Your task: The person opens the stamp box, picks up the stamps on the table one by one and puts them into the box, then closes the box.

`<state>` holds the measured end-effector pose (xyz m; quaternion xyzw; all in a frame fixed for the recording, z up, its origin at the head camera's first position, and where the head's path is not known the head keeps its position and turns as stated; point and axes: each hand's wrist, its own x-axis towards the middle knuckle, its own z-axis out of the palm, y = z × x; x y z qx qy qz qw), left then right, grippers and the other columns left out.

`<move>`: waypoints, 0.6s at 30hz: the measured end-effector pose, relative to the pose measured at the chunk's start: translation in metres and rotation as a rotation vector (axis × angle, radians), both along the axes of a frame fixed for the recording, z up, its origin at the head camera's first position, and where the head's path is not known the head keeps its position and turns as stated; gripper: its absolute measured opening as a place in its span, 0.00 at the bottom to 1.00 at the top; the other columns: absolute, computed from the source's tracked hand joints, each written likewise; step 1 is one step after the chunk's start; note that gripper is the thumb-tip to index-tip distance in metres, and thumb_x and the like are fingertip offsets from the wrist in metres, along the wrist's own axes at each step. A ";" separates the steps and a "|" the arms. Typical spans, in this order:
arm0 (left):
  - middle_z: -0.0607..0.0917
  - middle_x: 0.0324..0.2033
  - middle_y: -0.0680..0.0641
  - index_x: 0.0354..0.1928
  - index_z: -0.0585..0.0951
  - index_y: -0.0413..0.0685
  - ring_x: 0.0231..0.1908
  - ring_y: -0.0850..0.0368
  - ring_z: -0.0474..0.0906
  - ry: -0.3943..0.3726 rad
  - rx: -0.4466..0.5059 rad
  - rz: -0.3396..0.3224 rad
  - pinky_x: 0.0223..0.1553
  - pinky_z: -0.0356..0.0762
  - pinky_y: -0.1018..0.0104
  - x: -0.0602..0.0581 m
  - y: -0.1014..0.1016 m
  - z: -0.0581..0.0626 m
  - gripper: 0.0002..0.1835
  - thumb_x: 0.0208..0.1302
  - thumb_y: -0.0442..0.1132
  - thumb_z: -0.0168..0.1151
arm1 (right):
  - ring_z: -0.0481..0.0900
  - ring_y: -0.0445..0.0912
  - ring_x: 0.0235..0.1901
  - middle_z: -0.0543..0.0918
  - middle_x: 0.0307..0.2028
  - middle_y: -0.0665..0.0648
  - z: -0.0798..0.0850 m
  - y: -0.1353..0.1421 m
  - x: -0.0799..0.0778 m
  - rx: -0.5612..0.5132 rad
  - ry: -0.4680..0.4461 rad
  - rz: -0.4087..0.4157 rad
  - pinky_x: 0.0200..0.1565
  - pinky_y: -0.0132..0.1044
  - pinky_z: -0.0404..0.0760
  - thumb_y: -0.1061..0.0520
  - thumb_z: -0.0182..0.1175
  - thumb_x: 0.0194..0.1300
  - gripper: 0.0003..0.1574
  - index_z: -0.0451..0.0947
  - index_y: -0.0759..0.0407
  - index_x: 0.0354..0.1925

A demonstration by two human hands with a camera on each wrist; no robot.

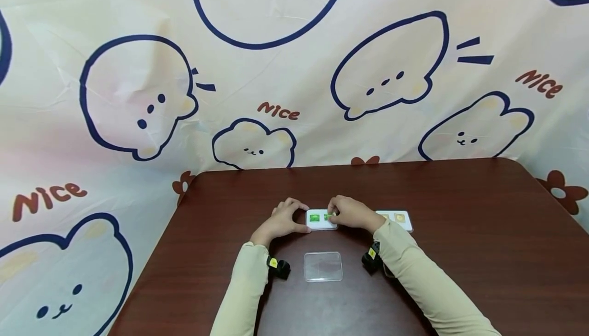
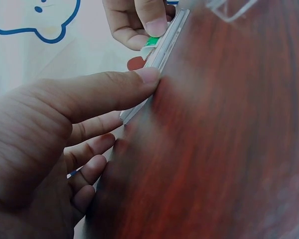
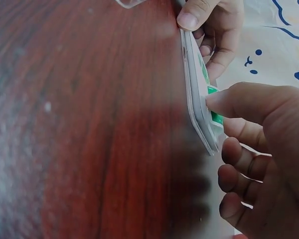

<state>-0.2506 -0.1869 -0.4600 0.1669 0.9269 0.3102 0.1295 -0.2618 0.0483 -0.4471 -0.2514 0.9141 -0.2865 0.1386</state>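
A thin white rectangular case (image 1: pixel 320 226) lies on the table with green square pieces on its top face. One green square (image 1: pixel 314 218) sits at its left. My left hand (image 1: pixel 281 218) holds the case's left end, thumb on the near edge and fingers at the far edge. My right hand (image 1: pixel 352 213) is over the right part of the case, its thumb and fingertips pinching a second small green-and-white piece (image 2: pixel 152 42). In the right wrist view this green piece (image 3: pixel 217 118) shows behind the thumb, close against the case; its full shape is hidden.
A clear plastic lid-like rectangle (image 1: pixel 323 267) lies nearer me, between the forearms. Another white case (image 1: pixel 392 218) with yellowish squares lies right of my right hand, partly covered by the wrist. The brown table (image 1: pixel 483 233) meets a patterned curtain (image 1: pixel 317 141) at the back.
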 end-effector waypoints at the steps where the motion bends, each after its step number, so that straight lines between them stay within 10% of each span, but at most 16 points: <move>1: 0.70 0.60 0.46 0.57 0.77 0.55 0.59 0.46 0.62 -0.002 0.002 0.001 0.60 0.59 0.47 0.001 0.000 -0.001 0.30 0.51 0.50 0.74 | 0.70 0.43 0.30 0.75 0.35 0.53 0.000 0.000 0.000 0.006 0.001 0.002 0.34 0.36 0.70 0.55 0.62 0.64 0.07 0.76 0.57 0.39; 18: 0.69 0.60 0.46 0.58 0.76 0.55 0.59 0.45 0.63 -0.009 -0.004 -0.005 0.60 0.59 0.46 0.001 0.000 0.001 0.31 0.52 0.50 0.73 | 0.71 0.42 0.34 0.75 0.37 0.53 0.005 0.002 0.007 0.023 0.046 0.011 0.36 0.36 0.72 0.51 0.65 0.63 0.15 0.76 0.56 0.45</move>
